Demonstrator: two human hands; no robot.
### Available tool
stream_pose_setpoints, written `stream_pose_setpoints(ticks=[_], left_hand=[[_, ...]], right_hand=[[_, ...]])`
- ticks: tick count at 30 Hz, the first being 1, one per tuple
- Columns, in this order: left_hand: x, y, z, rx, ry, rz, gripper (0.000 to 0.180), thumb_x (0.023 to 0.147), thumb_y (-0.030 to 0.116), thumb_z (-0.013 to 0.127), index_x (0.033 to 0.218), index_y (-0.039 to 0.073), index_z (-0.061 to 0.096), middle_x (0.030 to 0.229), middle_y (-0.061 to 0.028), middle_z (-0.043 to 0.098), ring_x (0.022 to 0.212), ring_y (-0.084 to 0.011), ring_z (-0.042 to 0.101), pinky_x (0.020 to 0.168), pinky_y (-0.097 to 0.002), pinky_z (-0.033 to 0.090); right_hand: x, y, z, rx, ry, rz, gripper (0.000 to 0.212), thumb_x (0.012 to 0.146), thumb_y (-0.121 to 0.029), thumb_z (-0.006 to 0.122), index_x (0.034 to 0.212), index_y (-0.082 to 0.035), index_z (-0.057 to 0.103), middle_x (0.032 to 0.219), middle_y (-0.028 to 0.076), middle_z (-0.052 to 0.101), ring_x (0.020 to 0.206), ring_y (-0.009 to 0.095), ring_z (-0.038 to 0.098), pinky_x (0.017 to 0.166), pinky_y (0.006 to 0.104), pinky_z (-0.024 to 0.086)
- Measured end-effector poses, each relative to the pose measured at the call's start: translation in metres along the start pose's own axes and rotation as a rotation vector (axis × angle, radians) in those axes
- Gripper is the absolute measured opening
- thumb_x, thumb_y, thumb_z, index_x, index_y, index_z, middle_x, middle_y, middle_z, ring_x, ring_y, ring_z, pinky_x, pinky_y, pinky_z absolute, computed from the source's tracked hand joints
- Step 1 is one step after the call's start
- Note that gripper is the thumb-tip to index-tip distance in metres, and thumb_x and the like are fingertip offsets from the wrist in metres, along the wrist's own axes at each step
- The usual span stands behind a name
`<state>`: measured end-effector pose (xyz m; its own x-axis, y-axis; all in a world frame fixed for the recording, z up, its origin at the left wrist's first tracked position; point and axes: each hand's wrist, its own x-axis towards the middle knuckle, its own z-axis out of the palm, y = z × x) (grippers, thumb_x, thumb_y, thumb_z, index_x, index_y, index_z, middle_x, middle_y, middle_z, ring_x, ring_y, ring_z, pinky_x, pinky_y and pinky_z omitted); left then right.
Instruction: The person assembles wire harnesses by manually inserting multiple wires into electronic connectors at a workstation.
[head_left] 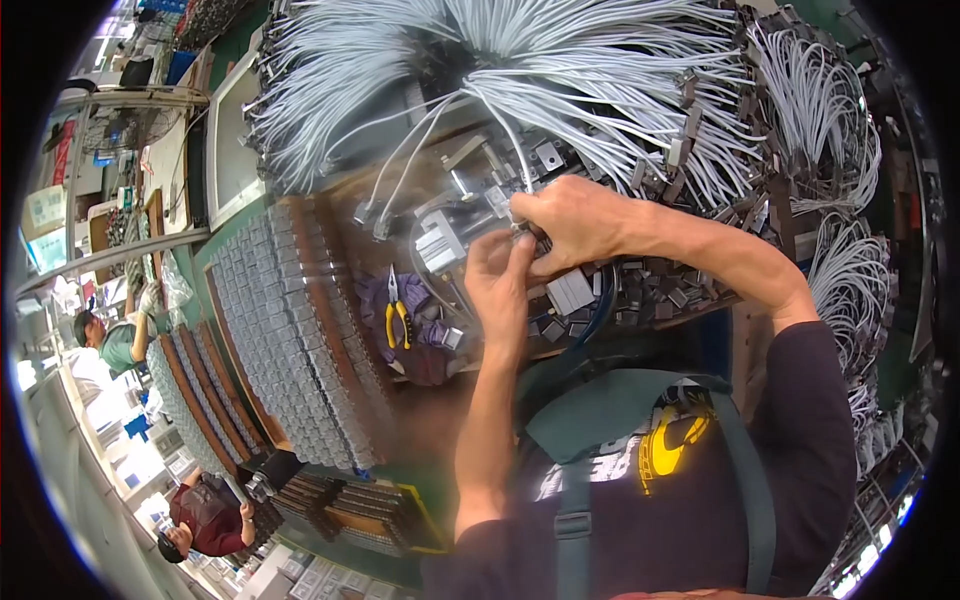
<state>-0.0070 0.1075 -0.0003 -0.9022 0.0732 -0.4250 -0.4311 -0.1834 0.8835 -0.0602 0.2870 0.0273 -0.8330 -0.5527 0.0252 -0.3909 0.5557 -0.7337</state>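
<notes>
My right hand (578, 222) is closed, its thumb and fingers pinching the lower end of a white cable (518, 140) that hangs from a large bundle. My left hand (500, 275) is closed too, its fingertips meeting the right ones at the cable's end. A small metallic part shows between the fingers, but most of it is hidden. Just left of the hands stands a metal fixture (438, 242) with a bright ribbed block. Pliers with yellow handles (398, 318) lie on a purple cloth (432, 325) farther left.
The white cable bundle (600, 60) fans out across the far side, metal connectors at its ends. Many small metal blocks (640, 290) lie right of the hands. Stacked rows of grey parts (290, 340) stand at left. Two people work beyond them. More cables (845, 280) hang at right.
</notes>
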Motion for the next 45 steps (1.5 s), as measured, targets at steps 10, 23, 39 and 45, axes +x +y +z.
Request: stream_pose_setpoints(ticks=[10,23,39,45], left_hand=[[-0.008,0.012,-0.028,-0.002,0.031,0.038,0.053,0.102,0.025,0.067,0.141,-0.002,0.044,0.138,-0.0226,0.057,0.097,-0.0266,0.072,0.081,-0.0357,0.061],[-0.035,0.111,-0.189,0.500,0.673,0.520,0.010,0.095,0.004,0.070,0.105,0.000,0.070,0.099,-0.0094,0.071,0.081,-0.0172,0.070,0.067,-0.0293,0.060],[-0.088,0.133,-0.571,0.124,0.656,-0.174,0.081,0.087,0.006,0.068,0.158,0.000,0.031,0.133,-0.0103,0.055,0.126,-0.0237,0.053,0.112,-0.0384,0.036],[-0.104,0.126,-0.595,0.311,0.701,-0.139,0.067,0.092,0.011,0.069,0.152,-0.003,0.043,0.128,-0.0099,0.063,0.113,-0.0201,0.060,0.095,-0.0329,0.045]], right_hand=[[0.026,0.030,-0.013,-0.197,-0.182,-0.042,0.046,0.073,-0.028,0.083,0.090,0.006,0.058,0.074,0.025,0.066,0.076,0.044,0.068,0.070,0.0492,0.055],[-0.027,-0.018,-0.049,-0.503,0.404,0.014,0.063,0.081,-0.016,0.080,0.137,-0.001,0.057,0.111,0.019,0.071,0.094,0.040,0.069,0.084,0.0483,0.054],[-0.051,0.013,-0.073,0.670,0.484,0.181,0.023,0.095,-0.025,0.074,0.096,-0.005,0.062,0.069,-0.004,0.051,0.059,0.006,0.047,0.052,0.0215,0.036],[-0.011,-0.038,-0.063,-0.107,0.095,-0.338,0.032,0.081,-0.020,0.082,0.102,0.001,0.068,0.080,0.015,0.065,0.074,0.034,0.064,0.068,0.0428,0.050]])
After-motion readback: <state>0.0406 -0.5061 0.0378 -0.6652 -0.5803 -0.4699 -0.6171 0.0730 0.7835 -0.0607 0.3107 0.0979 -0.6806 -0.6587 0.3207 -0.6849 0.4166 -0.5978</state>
